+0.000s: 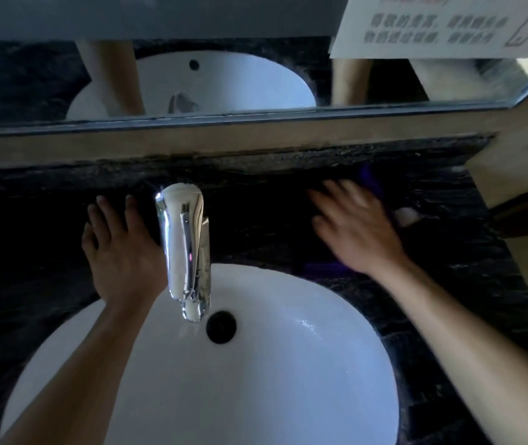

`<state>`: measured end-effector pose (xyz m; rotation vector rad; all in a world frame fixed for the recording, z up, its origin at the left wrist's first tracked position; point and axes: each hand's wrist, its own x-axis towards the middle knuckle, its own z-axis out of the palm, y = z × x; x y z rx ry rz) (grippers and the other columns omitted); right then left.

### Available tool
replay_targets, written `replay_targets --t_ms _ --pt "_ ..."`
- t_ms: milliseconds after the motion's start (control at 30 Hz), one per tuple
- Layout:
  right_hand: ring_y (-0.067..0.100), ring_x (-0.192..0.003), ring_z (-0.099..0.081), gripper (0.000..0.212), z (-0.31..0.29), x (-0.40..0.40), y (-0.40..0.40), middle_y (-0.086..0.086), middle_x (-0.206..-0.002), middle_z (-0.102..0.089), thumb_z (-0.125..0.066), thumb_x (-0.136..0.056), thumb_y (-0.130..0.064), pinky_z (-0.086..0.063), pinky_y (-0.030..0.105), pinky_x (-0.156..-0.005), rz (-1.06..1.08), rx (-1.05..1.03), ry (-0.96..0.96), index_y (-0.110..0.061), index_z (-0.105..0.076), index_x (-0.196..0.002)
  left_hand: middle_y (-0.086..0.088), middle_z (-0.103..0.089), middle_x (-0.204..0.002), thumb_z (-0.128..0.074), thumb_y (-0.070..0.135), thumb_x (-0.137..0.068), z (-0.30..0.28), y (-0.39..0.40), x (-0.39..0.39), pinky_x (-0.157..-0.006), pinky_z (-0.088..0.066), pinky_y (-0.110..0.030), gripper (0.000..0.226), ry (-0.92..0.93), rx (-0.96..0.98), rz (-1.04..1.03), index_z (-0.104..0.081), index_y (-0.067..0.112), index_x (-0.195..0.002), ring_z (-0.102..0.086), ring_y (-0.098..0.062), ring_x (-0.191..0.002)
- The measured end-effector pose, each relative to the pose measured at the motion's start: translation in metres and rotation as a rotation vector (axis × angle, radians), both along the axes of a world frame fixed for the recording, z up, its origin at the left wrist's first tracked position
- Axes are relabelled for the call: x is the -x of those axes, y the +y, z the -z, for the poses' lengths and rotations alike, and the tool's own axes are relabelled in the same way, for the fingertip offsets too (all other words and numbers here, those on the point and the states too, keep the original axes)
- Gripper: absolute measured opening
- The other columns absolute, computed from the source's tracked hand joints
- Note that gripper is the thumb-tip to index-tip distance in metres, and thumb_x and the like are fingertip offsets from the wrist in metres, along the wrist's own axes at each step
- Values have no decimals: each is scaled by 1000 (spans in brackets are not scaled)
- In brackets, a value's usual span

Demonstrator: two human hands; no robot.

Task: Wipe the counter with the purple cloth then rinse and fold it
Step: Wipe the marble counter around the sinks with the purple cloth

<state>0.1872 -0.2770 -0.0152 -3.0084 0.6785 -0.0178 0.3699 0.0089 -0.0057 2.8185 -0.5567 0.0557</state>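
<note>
I see the purple cloth (373, 179) only in dark patches on the black stone counter (31, 203), to the right of the sink. One bit shows near the counter's back edge, toward its right end, and another strip shows closer to the sink's rim. It lies flat and spread on the stone, mostly covered from my view and blurred. I cannot make out its outline or folds. The counter is dark, veined and glossy.
</note>
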Motion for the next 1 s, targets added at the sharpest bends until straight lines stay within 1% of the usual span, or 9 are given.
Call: replay_targets --t_ms 133,233,367,467,600,700,833,933,1000 --pt "34 -151 -24 68 -12 60 -67 7 -167 -29 -22 -93 -55 -21 54 -122 427 -67 64 -25 -39 -152 -43 -18 -157 33 49 -91 -1 -3 2 -116 -18 -65 104 36 7 23 -32 -6 -151 -20 -57 -147" --pt "37 -151 -23 68 -12 37 -36 12 -165 -30 -21 -93 -53 -18 58 -121 483 -41 63 -23 -38 -152 -45 -16 -156 36 46 -90 -2 -5 3 -116 -16 -66 105 49 -1 20 -30 -7 -152 -18 -59 -146" --pt "44 -141 -40 61 -7 -25 60 14 -154 -48 -33 -92 -49 -29 61 -114 229 3 7 -25 -50 -146 -47 -20 -153 35 46 -90 5 -4 0 -115 -20 -68 105 32 -21 30 -33 -9 -150 -22 -62 -143" --pt "42 -141 -39 59 -8 -79 129 7 -155 -49 -33 -90 -46 -27 60 -117 51 -67 -45 -29 -53 -143 -45 -17 -155 31 43 -93 5 -3 1 -117 -16 -66 100 17 -24 26 -31 -8 -151 -19 -60 -146" --pt "35 -142 -41 55 -6 -84 126 3 -153 -51 -36 -93 -44 -28 55 -117 -114 -137 -82 -30 -54 -143 -41 -18 -158 36 47 -89 2 -1 1 -117 -16 -62 106 -2 -1 17 -33 -7 -149 -19 -55 -148" --pt "32 -143 -43 55 -1 -45 65 3 -152 -53 -37 -94 -47 -30 52 -116 -121 -89 -48 -32 -53 -144 -42 -22 -156 9 32 -97 9 1 -2 -113 -22 -66 78 -42 4 23 -36 -7 -147 -23 -57 -146" --pt "32 -150 -34 58 0 29 -10 7 -158 -46 -32 -96 -49 -25 53 -120 156 -32 -25 -27 -48 -148 -44 -29 -152 -13 23 -102 24 6 -5 -107 -30 -70 56 -93 -29 8 -33 -4 -147 -30 -60 -140" --pt "32 -152 -29 58 -4 69 -32 8 -161 -40 -31 -97 -49 -22 54 -122 277 -35 3 -26 -45 -149 -42 -32 -151 -27 23 -99 26 10 -9 -109 -30 -69 53 -150 6 45 -34 -1 -146 -32 -60 -140" --pt "33 -152 -28 58 -7 83 -22 7 -163 -38 -30 -97 -49 -21 56 -122 332 -46 10 -29 -43 -150 -39 -40 -147 -40 20 -97 25 17 18 -109 -32 -65 47 -179 141 13 -43 -1 -139 -37 -57 -138"
